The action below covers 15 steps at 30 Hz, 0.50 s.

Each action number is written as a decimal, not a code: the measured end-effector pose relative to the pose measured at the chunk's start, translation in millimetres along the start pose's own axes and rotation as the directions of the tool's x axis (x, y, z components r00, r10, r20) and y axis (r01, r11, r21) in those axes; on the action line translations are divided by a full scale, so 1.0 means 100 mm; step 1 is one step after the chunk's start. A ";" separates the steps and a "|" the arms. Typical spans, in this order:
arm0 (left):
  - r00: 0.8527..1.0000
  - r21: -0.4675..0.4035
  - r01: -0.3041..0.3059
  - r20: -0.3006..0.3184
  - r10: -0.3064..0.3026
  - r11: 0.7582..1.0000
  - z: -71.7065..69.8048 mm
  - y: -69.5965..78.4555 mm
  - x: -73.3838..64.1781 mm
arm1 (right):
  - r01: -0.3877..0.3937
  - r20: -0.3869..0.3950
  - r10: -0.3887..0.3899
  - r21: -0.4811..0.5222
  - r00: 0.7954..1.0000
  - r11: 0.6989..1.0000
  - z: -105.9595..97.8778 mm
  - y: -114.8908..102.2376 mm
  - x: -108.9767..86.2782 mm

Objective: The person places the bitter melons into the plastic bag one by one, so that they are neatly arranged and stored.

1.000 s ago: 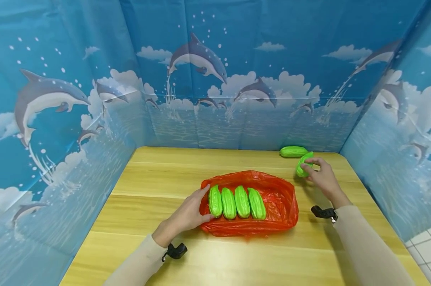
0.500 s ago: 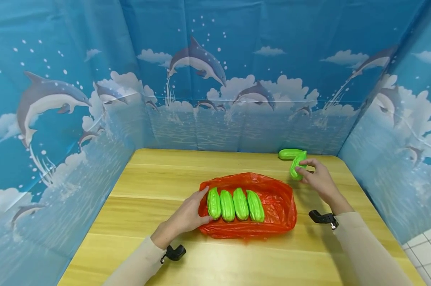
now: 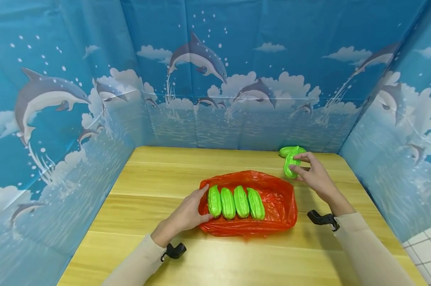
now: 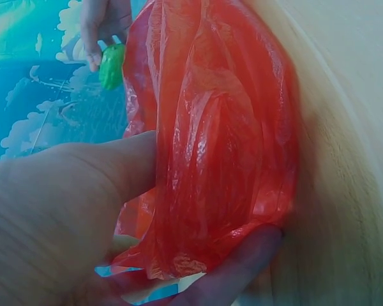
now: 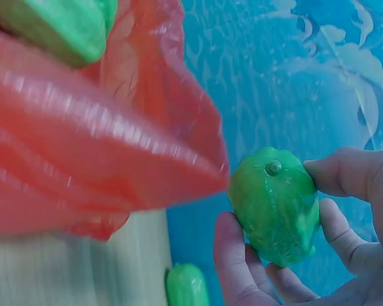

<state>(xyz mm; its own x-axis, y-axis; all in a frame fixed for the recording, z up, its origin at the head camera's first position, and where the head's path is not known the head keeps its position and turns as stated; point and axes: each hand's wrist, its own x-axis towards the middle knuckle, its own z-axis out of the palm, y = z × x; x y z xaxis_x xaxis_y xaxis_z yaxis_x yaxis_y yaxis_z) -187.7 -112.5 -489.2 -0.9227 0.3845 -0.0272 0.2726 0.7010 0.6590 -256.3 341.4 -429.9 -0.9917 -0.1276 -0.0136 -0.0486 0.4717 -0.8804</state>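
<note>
A red plastic bag lies spread open on the table, with several bright green, ribbed bitter melons side by side in it. My left hand holds the bag's left end. In the left wrist view its thumb lies against the plastic and a finger curls beneath. Up beyond the bag's right back corner, my right hand pinches another bitter melon between thumb and fingers. In the right wrist view the held bitter melon shows its stem end, raised off the table.
One more bitter melon lies at the table's back edge, partly hidden behind the held one. The wooden table is walled by a blue dolphin-print sheet at the back and both sides.
My right hand has moved left with the bitter melon, toward the bag. The melon now covers part of the one at the back. My left hand stays at the bag.
</note>
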 end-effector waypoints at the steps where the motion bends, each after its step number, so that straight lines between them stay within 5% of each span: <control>1: 1.000 -0.001 0.002 0.002 -0.002 1.000 0.00 0.00 0.00 | 0.002 0.001 -0.002 0.000 1.000 1.000 0.01 -0.03 -0.01; 15: 1.000 0.002 0.004 -0.002 -0.004 1.000 -0.02 0.05 0.00 | 0.059 0.062 -0.058 -0.007 0.996 0.998 0.20 -0.33 -0.09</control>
<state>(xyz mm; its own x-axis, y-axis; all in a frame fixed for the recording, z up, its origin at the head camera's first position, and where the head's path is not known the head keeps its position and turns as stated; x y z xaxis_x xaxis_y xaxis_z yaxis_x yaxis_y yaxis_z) -186.6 -110.0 -484.3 -0.9244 0.3803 -0.0286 0.2691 0.7036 0.6576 -243.8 309.5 -410.4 -0.9780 -0.2084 0.0087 -0.1079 0.4696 -0.8763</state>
